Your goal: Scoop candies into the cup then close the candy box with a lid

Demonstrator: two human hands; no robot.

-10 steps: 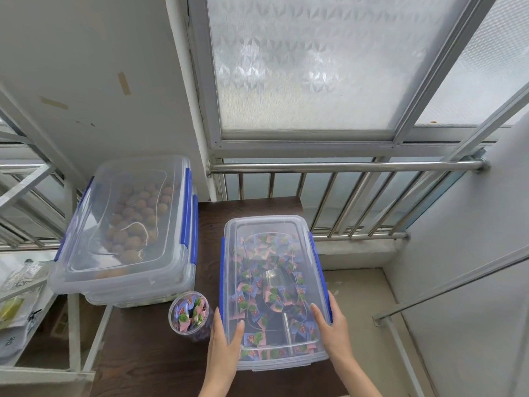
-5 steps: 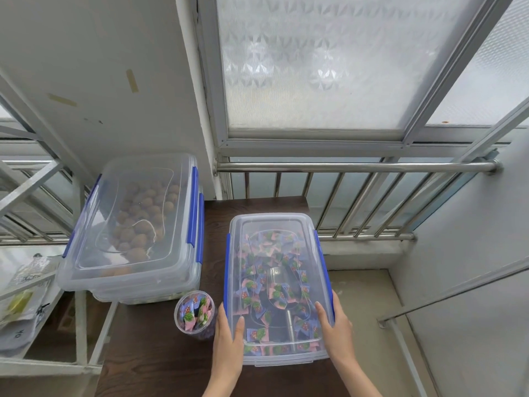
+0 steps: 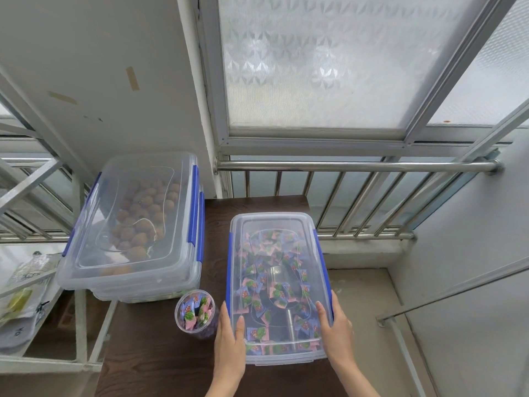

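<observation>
A clear candy box [image 3: 259, 361] with blue side clips stands on the dark wooden table [image 3: 160, 356]. Its clear lid [image 3: 272, 224] lies on top. Pink, blue and green wrapped candies [image 3: 252, 282] and a metal scoop [image 3: 282, 285] show through the lid. My left hand [image 3: 229, 342] presses on the near left edge of the lid, thumb on top. On the near right edge rests my right hand [image 3: 336, 330], gripping the same way. A clear cup [image 3: 195, 313] filled with wrapped candies stands just left of the box, beside my left hand.
A second lidded clear box [image 3: 128, 270] of brown round pieces sits at the back left of the table, on another box. A metal railing [image 3: 357, 166] and frosted window stand behind. A metal shelf frame [image 3: 81, 325] with bags is at the left.
Both hands stay on the lid's near edges. The view has shifted slightly; the box, lid and cup have not visibly moved.
</observation>
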